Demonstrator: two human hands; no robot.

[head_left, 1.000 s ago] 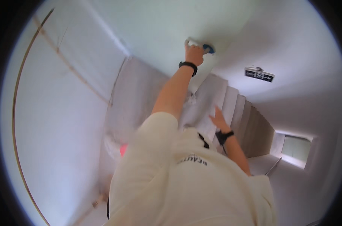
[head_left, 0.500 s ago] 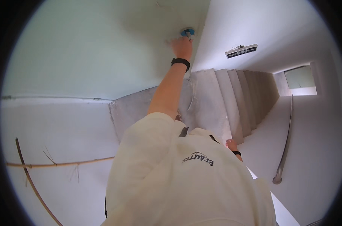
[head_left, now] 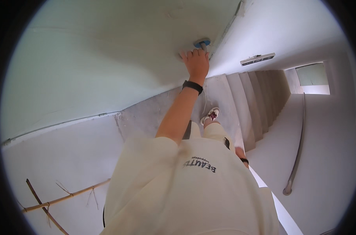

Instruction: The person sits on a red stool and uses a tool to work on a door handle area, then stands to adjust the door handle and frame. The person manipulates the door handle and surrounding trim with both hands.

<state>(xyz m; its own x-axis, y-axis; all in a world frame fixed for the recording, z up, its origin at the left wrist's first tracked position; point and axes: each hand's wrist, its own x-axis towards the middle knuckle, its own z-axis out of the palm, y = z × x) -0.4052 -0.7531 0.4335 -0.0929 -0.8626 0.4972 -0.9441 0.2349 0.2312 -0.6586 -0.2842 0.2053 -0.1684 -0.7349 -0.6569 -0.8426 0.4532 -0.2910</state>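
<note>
My left hand, with a black band on its wrist, reaches far forward to a grey door handle with a blue round base. Its fingers are bent at the handle's lower end and seem closed round it. The handle sits near the right side of a large pale green door. Low at my right side hangs my right hand, also with a dark wristband. My shorts and shirt partly cover it, so its fingers cannot be made out.
Concrete stairs run off to the right, beside a wall with a metal handrail. A sign juts from the far wall, and a window is at the far right. Bamboo poles lie lower left. My shoe stands on the landing.
My view has shifted; the door's edges slant differently, and a dark strip now shows at its upper right. My left arm is more bent, its hand still at the handle. My shoe has come into view.
</note>
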